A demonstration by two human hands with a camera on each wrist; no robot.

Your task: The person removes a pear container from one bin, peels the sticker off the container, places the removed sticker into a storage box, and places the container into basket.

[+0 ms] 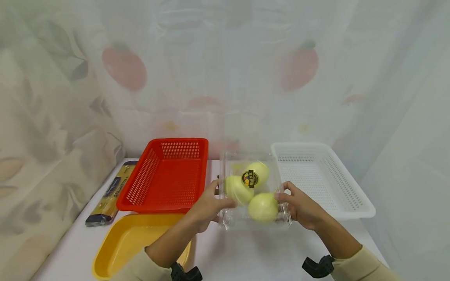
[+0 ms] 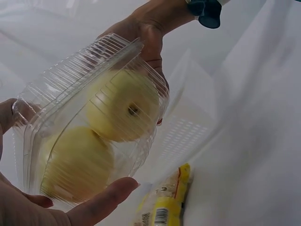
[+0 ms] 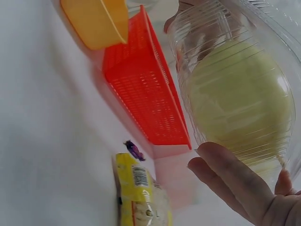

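Note:
A clear plastic clamshell box point(image 1: 233, 220) is held up in front of me over the white table. Inside lie three round, pale yellow-green fruits point(image 1: 263, 207), apples or pears, and a black-and-gold label point(image 1: 250, 178) sits on the lid. My left hand point(image 1: 207, 206) grips the box's left side, its thumb over the top edge. On the opposite side my right hand point(image 1: 303, 207) grips it the same way. The left wrist view shows both the left hand point(image 2: 94, 207) and the right hand point(image 2: 151, 44) around the box. Some fingers are hidden beneath it.
A red basket point(image 1: 154, 156) stands at the back left, a white basket point(image 1: 351, 179) at the right. Nearer is a yellow tray point(image 1: 109, 238). A spaghetti pack point(image 1: 112, 195) lies at the far left. Behind the box are a yellow bag point(image 3: 141, 188) and a small purple packet point(image 3: 134, 150).

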